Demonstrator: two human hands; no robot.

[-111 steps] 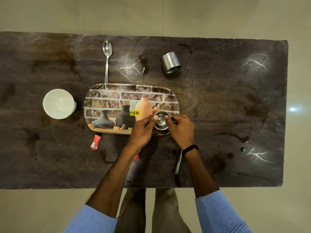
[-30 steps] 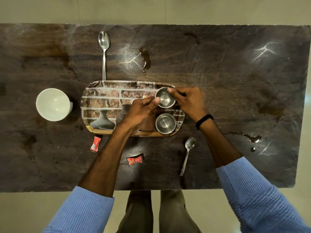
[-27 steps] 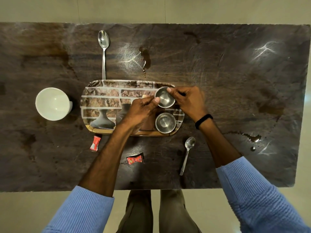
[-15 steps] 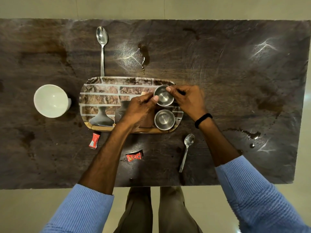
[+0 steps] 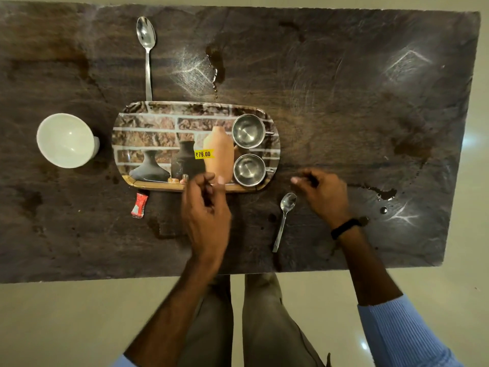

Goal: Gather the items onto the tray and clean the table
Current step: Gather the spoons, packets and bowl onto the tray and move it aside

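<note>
Cups (image 5: 248,131) along tray (image 5: 148,120) right edge (small spoon (image 5: 288,203) outside)

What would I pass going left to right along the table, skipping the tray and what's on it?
White cup → red sachet → left hand → small spoon → right hand → dark spill.

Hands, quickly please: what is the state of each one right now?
Left hand: open, fingers loosely curled, holds nothing visible; blurred.
Right hand: open, loosely curled, holds nothing, beside the small spoon.
</note>
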